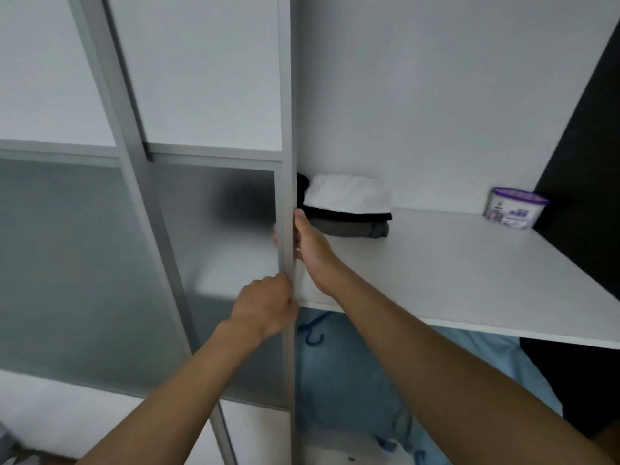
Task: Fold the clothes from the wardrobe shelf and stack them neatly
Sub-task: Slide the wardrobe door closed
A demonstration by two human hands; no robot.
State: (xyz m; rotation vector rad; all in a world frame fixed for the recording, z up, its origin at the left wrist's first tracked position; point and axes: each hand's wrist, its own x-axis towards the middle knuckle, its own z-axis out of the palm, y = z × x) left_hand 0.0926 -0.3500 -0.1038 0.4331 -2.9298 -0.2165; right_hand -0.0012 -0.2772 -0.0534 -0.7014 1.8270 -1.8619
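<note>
both my forearms reach up, left grip (268,307) and right grip (310,250) clenched round the grey metal edge of the frosted sliding door (287,129), just past which the stack of white, black and grey clothes (349,196), likely soft and light, sits on the white wardrobe shelf (469,263), where i'd scoop it from beneath.

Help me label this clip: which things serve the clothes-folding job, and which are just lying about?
Job: clothes stack, shelf, sliding door, left hand and right hand gripping the door's edge.
Lying about: purple-lidded tub on the shelf, blue garments below.
</note>
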